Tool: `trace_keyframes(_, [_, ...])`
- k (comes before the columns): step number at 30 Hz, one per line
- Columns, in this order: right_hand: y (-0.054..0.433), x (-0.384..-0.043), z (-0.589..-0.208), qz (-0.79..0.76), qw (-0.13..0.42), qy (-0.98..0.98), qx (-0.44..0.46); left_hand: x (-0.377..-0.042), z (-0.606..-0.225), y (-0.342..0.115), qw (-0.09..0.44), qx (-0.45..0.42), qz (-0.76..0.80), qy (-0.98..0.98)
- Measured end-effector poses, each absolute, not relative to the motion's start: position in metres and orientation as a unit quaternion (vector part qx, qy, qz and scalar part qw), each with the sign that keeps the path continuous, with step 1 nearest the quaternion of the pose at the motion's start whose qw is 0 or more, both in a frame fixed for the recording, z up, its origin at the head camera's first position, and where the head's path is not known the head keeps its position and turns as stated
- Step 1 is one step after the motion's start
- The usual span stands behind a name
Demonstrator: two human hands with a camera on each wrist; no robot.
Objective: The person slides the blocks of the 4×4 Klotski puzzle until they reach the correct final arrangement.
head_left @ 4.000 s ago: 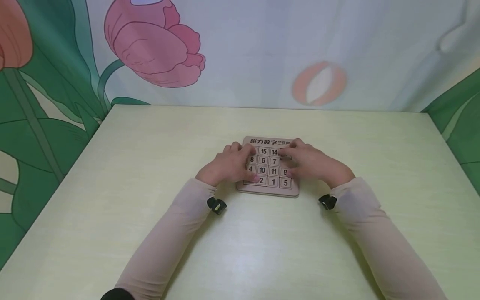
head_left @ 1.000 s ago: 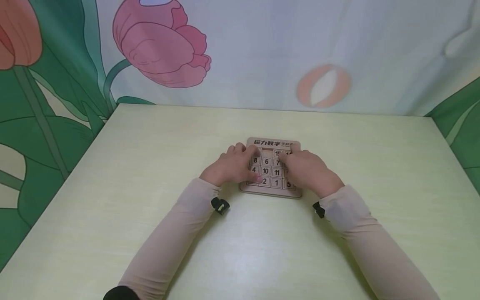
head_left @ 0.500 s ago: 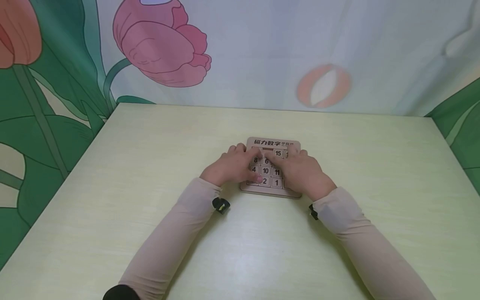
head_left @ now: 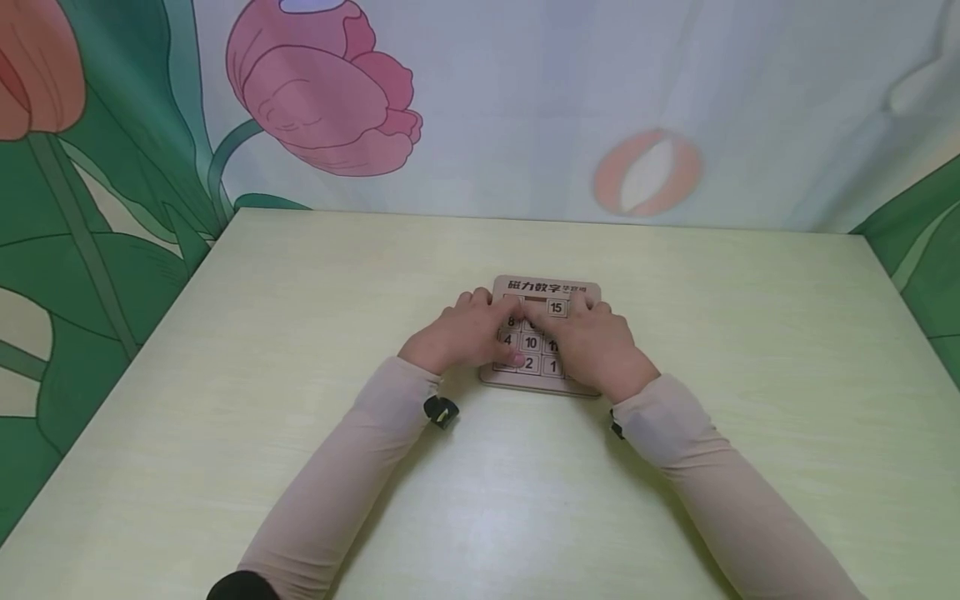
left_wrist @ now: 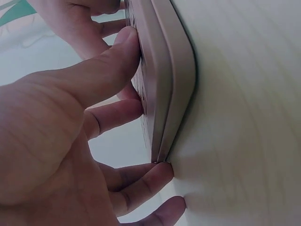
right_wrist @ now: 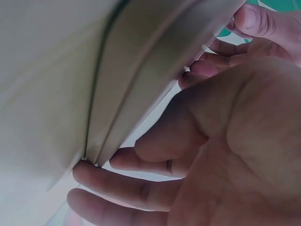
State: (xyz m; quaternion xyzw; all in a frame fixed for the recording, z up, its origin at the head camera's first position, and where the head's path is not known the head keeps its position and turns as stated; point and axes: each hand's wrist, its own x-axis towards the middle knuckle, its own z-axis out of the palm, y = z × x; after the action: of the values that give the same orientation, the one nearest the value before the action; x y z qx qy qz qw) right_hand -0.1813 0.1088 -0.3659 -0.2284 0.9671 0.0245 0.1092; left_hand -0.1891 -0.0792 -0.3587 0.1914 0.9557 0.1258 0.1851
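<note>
A flat sliding number puzzle (head_left: 531, 286) with numbered square tiles lies on the table. In its top row, the tile 15 (head_left: 557, 307) sits right of a brown gap (head_left: 536, 298). My left hand (head_left: 463, 335) rests on the puzzle's left side, thumb and index finger on the face; in the left wrist view other fingertips (left_wrist: 164, 173) touch its edge and the table. Over the right half lies my right hand (head_left: 598, 343), its index finger reaching left to the gap beside the left index finger. That hand hides the right-hand tiles. In the right wrist view its fingers (right_wrist: 87, 172) touch the puzzle's edge.
The pale table (head_left: 375, 267) extends around the puzzle on all sides. Behind it hangs a light curtain (head_left: 510, 108) printed with flowers and leaves. Each wrist bears a black strapped device, such as the left one (head_left: 441, 412).
Over four seconds, tiles 15 and 14 have slid right, leaving the gap in the top row's second place. My right hand has moved left across the puzzle; my left hand keeps its place.
</note>
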Motion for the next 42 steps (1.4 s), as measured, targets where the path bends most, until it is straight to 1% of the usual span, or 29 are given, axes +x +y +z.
trace_keyframes(10, [0.107,-0.181,-0.365,0.025,0.108,0.967,-0.23,-0.19,-0.361,-0.081,0.178,0.19,0.126,0.957])
trace_keyframes(21, [0.113,-0.185,-0.36,-0.022,0.135,0.966,-0.221,-0.19,-0.361,-0.082,0.177,0.184,0.138,0.957])
trace_keyframes(33, [0.121,-0.186,-0.36,-0.052,0.139,0.963,-0.224,-0.191,-0.363,-0.082,0.182,0.178,0.145,0.956])
trace_keyframes(37, [0.126,-0.189,-0.358,-0.063,0.149,0.961,-0.226,-0.191,-0.362,-0.083,0.18,0.18,0.146,0.956])
trace_keyframes(42, [0.137,-0.195,-0.353,-0.103,0.177,0.951,-0.232,-0.191,-0.361,-0.086,0.185,0.186,0.159,0.952])
